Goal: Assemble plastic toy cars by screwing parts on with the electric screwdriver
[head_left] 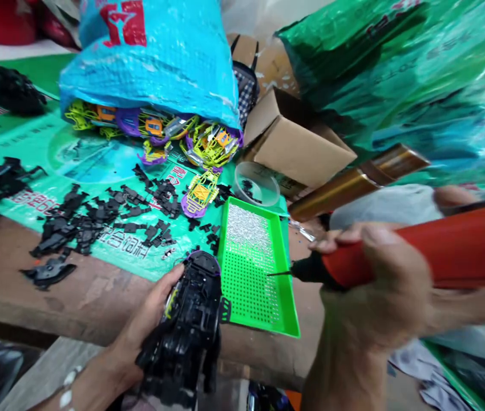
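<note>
Leftward of the green tray (287, 303), black plastic parts (89, 218) lie scattered; just beside the tray's left edge, the left hand (150, 322) grips a black toy-car chassis (182, 337); right of the tray, the right hand (390, 271) clasps a red screwdriver (465, 242), its bit (280, 274) pointing across the rim.

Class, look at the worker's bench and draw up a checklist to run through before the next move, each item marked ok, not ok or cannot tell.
1. Left hand holding the black toy car chassis: ok.
2. Right hand gripping the red power screwdriver: ok.
3. Screws within reach in the green perforated tray: ok, heaped toward its far end.
4. Screwdriver bit lined up with the chassis: not ok, it appears over the tray.
5. Screw on the bit's tip: cannot tell, too small and blurred.
</note>
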A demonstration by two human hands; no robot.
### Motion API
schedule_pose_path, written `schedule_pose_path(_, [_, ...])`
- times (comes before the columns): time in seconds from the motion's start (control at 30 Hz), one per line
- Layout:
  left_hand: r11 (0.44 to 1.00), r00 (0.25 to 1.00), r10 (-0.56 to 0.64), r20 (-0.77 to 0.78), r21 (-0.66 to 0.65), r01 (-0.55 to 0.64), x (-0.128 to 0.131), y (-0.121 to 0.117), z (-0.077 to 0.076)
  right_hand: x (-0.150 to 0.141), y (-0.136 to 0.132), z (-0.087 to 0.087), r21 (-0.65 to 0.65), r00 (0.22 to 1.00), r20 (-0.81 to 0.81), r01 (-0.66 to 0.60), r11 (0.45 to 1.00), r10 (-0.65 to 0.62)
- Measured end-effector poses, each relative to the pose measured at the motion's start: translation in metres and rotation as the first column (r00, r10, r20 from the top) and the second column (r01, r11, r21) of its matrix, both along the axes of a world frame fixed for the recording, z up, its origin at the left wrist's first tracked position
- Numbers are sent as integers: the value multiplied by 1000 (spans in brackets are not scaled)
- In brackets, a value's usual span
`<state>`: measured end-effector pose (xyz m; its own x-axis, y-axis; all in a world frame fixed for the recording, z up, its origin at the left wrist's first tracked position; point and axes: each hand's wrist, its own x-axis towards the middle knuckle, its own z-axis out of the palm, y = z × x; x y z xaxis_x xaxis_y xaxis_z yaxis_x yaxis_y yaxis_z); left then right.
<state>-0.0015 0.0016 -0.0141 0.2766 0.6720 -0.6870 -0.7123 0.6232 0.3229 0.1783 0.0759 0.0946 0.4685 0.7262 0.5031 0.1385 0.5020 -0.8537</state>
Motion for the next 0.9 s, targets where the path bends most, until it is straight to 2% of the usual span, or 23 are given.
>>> schedule_pose_path(0.1, [998,998,-43,51,-52,45,4,-3,16,-25,0,23,75,993,-30,-109,991,112])
schedule_pose_path(0.17, [996,995,-50,82,-67,55,3,-2,18,-43,-1,27,87,982,-50,-178,980,183])
schedule_pose_path(0.3, [999,996,-16,89,-45,20,2,0,14,-71,-3,12,82,957,-83,-272,959,279])
schedule_pose_path(0.43, [999,998,27,61,24,-29,3,0,13,-82,-4,-4,24,940,-80,-330,944,331])
schedule_pose_path(0.6, [990,991,133,-16,54,-132,2,-2,12,-84,-5,-5,26,946,-87,-312,950,313])
schedule_pose_path(0.77, [990,994,109,-25,95,-107,1,-4,10,-81,-6,-9,-14,949,-77,-308,951,306])
schedule_pose_path(0.9, [991,988,133,-72,29,-131,4,-3,16,-81,-6,-14,-53,951,-108,-298,953,291])
